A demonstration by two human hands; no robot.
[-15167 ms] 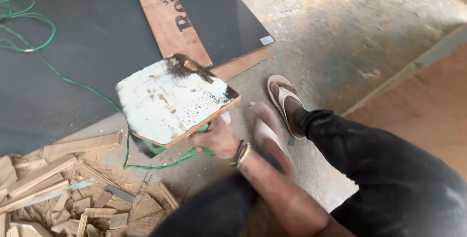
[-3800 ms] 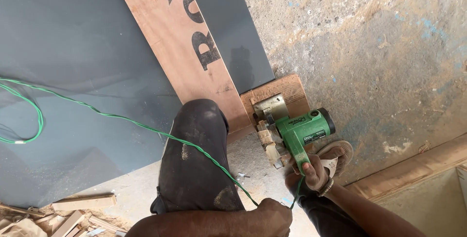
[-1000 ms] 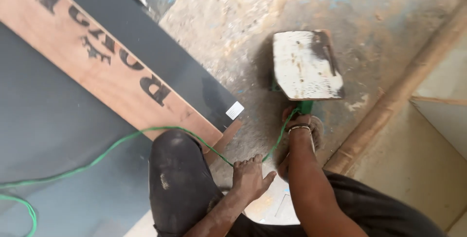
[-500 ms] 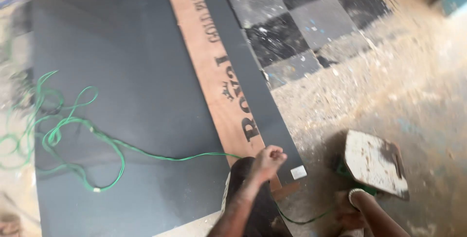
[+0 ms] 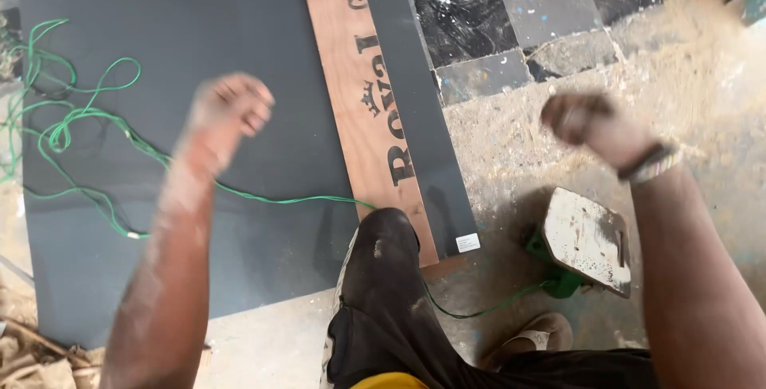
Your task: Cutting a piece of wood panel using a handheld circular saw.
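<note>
Head view: both arms raised, nothing held. Left hand (image 5: 231, 110) blurred, fingers curled into a loose fist, above the dark grey sheet (image 5: 199, 118). Right hand (image 5: 594, 122) likewise curled and empty, wrist banded, above the dusty floor (image 5: 702, 94). Green power saw (image 5: 586, 245) resting on the floor, pale base plate up, directly below the right hand and nearer to it than to the left. Green cord (image 5: 96, 134) trailing from the saw across the sheet, past the bent knee (image 5: 387, 237). Brown board (image 5: 363, 94) lying lengthwise away from the body, between sheet and saw.
</note>
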